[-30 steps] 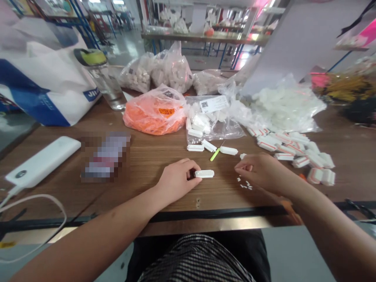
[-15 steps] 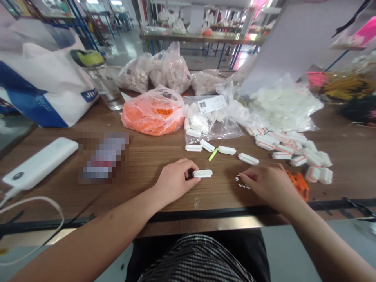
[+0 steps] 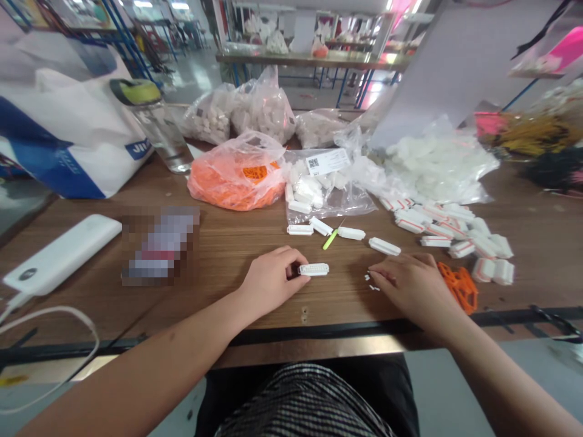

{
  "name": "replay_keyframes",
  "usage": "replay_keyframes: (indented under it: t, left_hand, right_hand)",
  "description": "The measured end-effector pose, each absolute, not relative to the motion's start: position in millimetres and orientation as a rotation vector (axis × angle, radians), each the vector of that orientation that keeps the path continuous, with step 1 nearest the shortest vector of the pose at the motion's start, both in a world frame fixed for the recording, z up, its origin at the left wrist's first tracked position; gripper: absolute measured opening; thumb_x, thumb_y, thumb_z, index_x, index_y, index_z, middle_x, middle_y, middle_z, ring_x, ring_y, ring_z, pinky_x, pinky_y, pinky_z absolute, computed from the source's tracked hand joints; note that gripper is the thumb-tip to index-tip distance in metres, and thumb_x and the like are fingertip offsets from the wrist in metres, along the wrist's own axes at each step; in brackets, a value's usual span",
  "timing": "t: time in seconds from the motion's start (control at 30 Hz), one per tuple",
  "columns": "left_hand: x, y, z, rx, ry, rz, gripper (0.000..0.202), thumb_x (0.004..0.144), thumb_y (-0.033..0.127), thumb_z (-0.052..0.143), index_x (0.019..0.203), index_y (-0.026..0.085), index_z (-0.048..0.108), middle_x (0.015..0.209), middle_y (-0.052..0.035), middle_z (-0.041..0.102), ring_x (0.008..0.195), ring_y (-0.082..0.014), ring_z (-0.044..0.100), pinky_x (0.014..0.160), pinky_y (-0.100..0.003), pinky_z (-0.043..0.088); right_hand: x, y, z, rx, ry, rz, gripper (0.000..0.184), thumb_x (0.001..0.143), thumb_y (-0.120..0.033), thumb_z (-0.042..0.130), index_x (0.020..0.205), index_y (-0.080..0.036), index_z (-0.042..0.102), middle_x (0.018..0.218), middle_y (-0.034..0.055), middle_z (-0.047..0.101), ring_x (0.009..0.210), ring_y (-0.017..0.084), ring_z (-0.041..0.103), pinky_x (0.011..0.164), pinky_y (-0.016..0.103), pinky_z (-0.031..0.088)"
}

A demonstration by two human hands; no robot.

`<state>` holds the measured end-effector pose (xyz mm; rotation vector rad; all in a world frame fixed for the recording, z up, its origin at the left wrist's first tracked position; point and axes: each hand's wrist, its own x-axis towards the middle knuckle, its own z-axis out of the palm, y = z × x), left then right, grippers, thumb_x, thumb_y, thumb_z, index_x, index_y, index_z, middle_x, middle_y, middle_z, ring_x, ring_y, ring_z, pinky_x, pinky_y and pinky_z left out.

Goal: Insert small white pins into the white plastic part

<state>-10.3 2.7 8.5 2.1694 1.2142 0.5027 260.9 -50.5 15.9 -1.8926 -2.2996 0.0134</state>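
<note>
The left hand (image 3: 268, 282) pinches a white multi-pin connector housing (image 3: 314, 269) resting on the wooden workbench (image 3: 228, 243). To the housing's right, the empty right hand (image 3: 412, 285) lies loosely open over tiny white plastic bits (image 3: 371, 282) (too small to identify), which call for a fine fingertip pinch.

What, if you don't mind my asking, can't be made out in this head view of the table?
In the head view:
The packet: its print is hidden by a pixelated patch.
The orange bag: its contents are blurred by the plastic film.
The small white bits by the right hand: too small to identify.
The white connector: its end is hidden by the left hand.
</note>
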Motion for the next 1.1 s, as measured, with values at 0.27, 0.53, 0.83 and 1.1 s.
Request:
replay_keyframes:
  t: [0.27,0.53,0.83,1.1]
  left_hand:
    - [-9,3,11,2.16,1.208,0.509,0.01,0.079,0.023,0.068,0.089,0.023,0.066,0.078,0.0033,0.059,0.068,-0.013,0.055,0.065,-0.028,0.041]
    - [-11,3,10,2.171,1.205,0.503,0.011,0.079,0.024,0.069,0.09,0.023,0.066,0.078,0.0033,0.059,0.067,-0.0132,0.055,0.065,-0.028,0.041]
    - [-10,3,11,2.173,1.223,0.495,0.011,0.079,0.024,0.069,0.09,0.023,0.067,0.077,0.0032,0.059,0.068,-0.0136,0.055,0.065,-0.028,0.041]
    - [-10,3,11,2.174,1.222,0.493,0.011,0.079,0.024,0.069,0.09,0.024,0.067,0.077,0.003,0.059,0.067,-0.0137,0.055,0.065,-0.028,0.041]
  right_hand:
    - [283,-43,14,-1.774,-2.346,0.086,0.026,0.091,-0.027,0.05,0.083,-0.023,0.074,0.081,0.0033,0.075,0.078,0.021,0.067,0.077,0.035,0.038]
    - [271,-45,19,-1.897,-2.263,0.131,0.024,0.086,-0.026,0.053,0.073,-0.024,0.072,0.074,0.0005,0.073,0.072,0.02,0.065,0.076,0.035,0.037]
    - [288,-33,11,-1.597,-2.496,0.073,0.028,0.09,-0.021,0.048,0.088,-0.02,0.075,0.084,0.006,0.073,0.076,0.02,0.065,0.076,0.034,0.039]
    - [285,-37,15,-1.719,-2.319,0.267,0.027,0.09,-0.029,0.052,0.079,-0.021,0.075,0.075,0.0039,0.072,0.071,0.019,0.065,0.069,0.031,0.043]
